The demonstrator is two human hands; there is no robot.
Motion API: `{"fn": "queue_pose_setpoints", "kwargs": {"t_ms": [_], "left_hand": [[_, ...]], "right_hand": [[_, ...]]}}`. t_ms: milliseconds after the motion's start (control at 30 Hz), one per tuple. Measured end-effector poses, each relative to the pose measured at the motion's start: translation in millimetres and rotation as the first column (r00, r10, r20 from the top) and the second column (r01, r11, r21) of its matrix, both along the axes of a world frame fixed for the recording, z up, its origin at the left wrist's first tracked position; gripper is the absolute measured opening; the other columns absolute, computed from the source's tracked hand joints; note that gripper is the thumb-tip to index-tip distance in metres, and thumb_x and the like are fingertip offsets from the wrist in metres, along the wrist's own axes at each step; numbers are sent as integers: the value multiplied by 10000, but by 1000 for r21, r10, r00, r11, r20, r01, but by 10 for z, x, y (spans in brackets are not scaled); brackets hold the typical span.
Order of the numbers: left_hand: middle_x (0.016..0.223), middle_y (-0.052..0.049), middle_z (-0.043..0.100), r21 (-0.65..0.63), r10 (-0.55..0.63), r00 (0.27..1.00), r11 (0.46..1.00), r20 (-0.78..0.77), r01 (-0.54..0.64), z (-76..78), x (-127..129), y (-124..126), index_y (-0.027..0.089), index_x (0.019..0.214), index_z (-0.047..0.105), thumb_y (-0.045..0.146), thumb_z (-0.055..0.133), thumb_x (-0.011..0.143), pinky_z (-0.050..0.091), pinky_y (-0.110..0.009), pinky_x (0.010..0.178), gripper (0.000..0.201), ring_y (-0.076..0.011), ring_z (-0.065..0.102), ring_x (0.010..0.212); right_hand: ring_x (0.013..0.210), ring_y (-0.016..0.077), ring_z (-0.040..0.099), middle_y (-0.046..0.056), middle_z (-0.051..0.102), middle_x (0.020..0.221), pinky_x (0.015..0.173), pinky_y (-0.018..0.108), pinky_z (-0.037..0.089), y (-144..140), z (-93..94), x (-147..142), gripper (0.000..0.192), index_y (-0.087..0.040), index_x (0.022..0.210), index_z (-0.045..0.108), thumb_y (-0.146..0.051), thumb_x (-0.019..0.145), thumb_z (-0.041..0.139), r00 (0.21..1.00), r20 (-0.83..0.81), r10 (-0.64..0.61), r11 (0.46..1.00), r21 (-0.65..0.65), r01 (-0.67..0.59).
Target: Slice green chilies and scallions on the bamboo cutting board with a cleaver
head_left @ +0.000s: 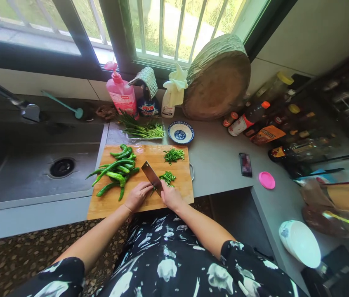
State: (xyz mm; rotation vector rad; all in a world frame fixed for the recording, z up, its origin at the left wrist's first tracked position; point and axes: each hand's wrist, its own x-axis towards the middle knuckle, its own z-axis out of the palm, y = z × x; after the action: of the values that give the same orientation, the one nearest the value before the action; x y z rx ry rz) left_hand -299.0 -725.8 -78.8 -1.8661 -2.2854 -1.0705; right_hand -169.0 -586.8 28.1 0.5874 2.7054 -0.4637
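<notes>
Chopping board [112,202]: R hand [170,197] grips cleaver [151,175], L hand [137,195] curled beside.

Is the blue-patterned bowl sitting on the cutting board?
No, the blue-patterned bowl stands on the counter behind the cutting board.

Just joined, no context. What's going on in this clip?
A person stands at a kitchen counter, chopping green peppers on a wooden cutting board. The right hand grips a cleaver; the left hand rests on the board beside the blade. Whole peppers lie piled at the board's left, and two small heaps of chopped pieces sit at its right.
</notes>
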Motion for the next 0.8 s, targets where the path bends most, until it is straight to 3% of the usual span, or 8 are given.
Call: {"fn": "queue_pose_setpoints", "kwargs": {"t_ms": [133,400,633,800], "left_hand": [[1029,-95,628,-41,-6,999,999,33,8,56,31,88,205,1038,632,231,400,891,506,-359,812,276,-189,557,948],[936,-82,633,-2,175,984,985,39,-175,163,-93,50,198,963,640,247,426,883,510,-323,765,234,-175,575,859],[955,-69,657,-34,38,999,999,-7,-38,195,-41,89,188,915,658,277,442,884,510,-322,781,235,-177,569,885],[937,-69,664,-45,54,999,998,4,-54,113,-11,93,192,894,668,292,420,892,512,-332,804,267,-176,581,898]], "right_hand": [[796,208,650,112,674,903,701,290,485,87,42,88,519,-147,1373,255,-243,880,387,998,31,-53,998,20,53],[801,208,649,114,672,900,706,284,480,66,288,203,502,-146,1364,268,-247,885,378,996,45,-72,997,2,72],[752,222,651,115,667,850,673,304,488,-83,221,143,515,-126,1357,250,-240,874,389,997,49,-60,998,6,59],[741,236,649,116,663,829,651,320,500,-165,122,99,522,-107,1351,256,-235,865,395,997,33,-69,998,17,68]]}}
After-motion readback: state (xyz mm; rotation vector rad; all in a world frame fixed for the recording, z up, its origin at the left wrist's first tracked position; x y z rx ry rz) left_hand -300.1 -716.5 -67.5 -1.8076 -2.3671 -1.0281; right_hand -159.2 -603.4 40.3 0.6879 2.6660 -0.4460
